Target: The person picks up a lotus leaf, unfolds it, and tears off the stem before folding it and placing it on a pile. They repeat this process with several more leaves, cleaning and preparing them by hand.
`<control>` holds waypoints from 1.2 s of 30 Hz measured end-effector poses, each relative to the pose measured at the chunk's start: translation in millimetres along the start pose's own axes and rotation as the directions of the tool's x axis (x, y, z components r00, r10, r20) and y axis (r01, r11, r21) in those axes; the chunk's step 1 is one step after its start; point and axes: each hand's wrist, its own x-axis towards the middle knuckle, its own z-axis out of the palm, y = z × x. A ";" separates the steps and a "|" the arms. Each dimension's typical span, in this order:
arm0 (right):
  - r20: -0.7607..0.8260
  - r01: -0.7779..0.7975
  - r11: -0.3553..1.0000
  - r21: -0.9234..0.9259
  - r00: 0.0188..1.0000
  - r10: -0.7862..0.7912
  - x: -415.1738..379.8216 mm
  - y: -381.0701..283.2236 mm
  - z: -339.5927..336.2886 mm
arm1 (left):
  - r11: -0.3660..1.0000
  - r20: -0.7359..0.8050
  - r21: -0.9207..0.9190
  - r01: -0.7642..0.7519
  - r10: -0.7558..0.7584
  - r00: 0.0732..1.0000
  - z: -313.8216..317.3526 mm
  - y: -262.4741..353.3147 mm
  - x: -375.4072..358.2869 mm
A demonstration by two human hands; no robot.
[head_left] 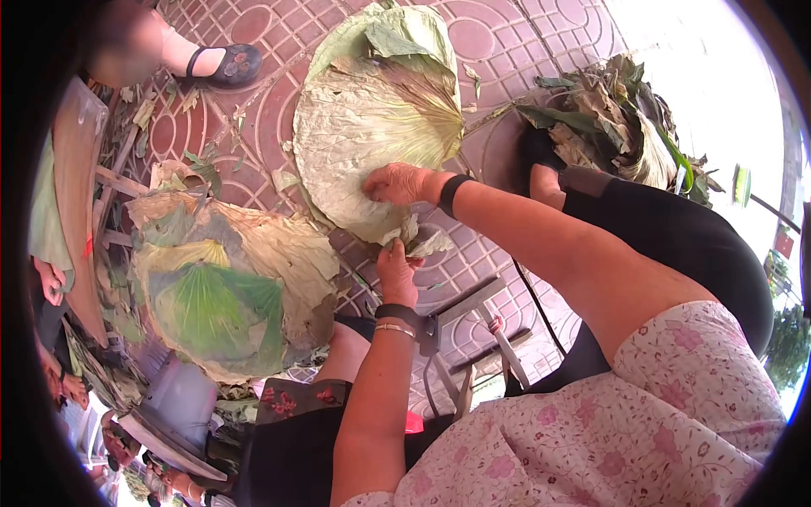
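A large, round dried lotus leaf (363,118), pale green and tan with veins fanning from its right side, lies over the paving in front of me. My left hand (397,275) is closed on its near edge, pinching a crumpled flap between thumb and fingers. Over the lower part of the same leaf is my right hand (399,184), its fingers bent down to the surface. Motion smears those fingertips, so I cannot make out their grip. To the left lies a stack of lotus leaves (224,291), brown at the edges with a greener one on top.
A heap of dry leaves (617,127) sits at the upper right. Another person's foot in a dark shoe (230,66) rests at the upper left. Other people's hands (52,280) show at the far left. A grey plastic tub (179,401) and a stool (473,338) stand below.
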 end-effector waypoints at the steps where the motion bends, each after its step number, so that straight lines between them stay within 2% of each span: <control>1: 0.036 -0.010 1.000 -0.018 0.999 0.011 1.0 -1.8 -2.0 | 0.999 0.005 -0.042 0.035 -0.035 0.999 -1.6 -7.7 0.3; 2: 0.069 -0.021 0.999 -0.036 0.997 0.024 0.7 -3.6 -3.9 | 0.994 0.014 -0.082 0.072 -0.071 0.997 -4.0 -14.2 0.9; 3: 0.077 -0.027 0.992 -0.125 0.996 0.037 -0.8 -10.6 -5.6 | 0.991 0.073 -0.086 0.098 -0.091 0.993 -8.3 -16.4 2.1; 5: 0.087 -0.039 0.953 -0.301 0.994 0.068 -7.8 -27.5 -2.0 | 0.989 0.074 -0.072 0.133 -0.127 0.989 -9.6 -13.8 6.8; 8: 0.094 0.183 0.730 -0.658 0.982 -0.162 -18.1 -31.0 12.9 | 0.986 0.103 -0.065 0.154 -0.147 0.984 -11.3 -7.3 5.3; 12: 0.058 0.187 0.663 -0.725 0.976 -0.211 -30.2 -34.6 22.0 | 0.982 0.088 -0.078 0.171 -0.164 0.983 -8.5 -10.0 7.7; 17: 0.020 0.159 0.634 -0.757 0.975 -0.221 -26.9 -28.8 32.9 | 0.980 0.041 -0.066 0.190 -0.187 0.981 -1.9 -18.1 7.6; 20: 0.000 0.125 0.641 -0.757 0.981 -0.192 -23.0 -31.5 38.8 | 0.994 -0.042 0.008 0.113 -0.112 0.993 10.0 -11.4 -4.4; 21: -0.010 0.111 0.648 -0.753 0.984 -0.180 -23.1 -32.4 38.6 | 0.996 -0.066 0.047 0.081 -0.078 0.995 12.5 -9.5 -7.1; 24: -0.013 0.093 0.650 -0.754 0.987 -0.157 -22.4 -35.9 37.6 | 0.921 -0.139 0.389 0.010 0.048 0.989 18.8 -2.8 -9.8; 27: -0.021 0.072 0.648 -0.759 0.991 -0.134 -25.2 -41.2 37.3 | 0.702 0.106 0.629 -0.334 0.348 0.932 6.6 -52.5 14.7; 30: -0.001 0.088 0.654 -0.751 0.991 -0.134 -25.8 -42.2 34.9 | 0.357 0.357 0.787 -0.503 0.401 0.844 41.3 -59.4 -24.2; 33: 0.040 0.109 0.674 -0.731 0.992 -0.117 -23.8 -42.2 28.4 | 0.450 0.450 0.669 -0.592 0.389 0.804 62.0 -53.2 -60.4; 36: 0.102 0.179 0.838 -0.516 0.984 -0.147 -14.3 -34.4 10.0 | 0.340 0.438 0.791 -0.509 0.268 0.858 49.2 -51.8 -60.6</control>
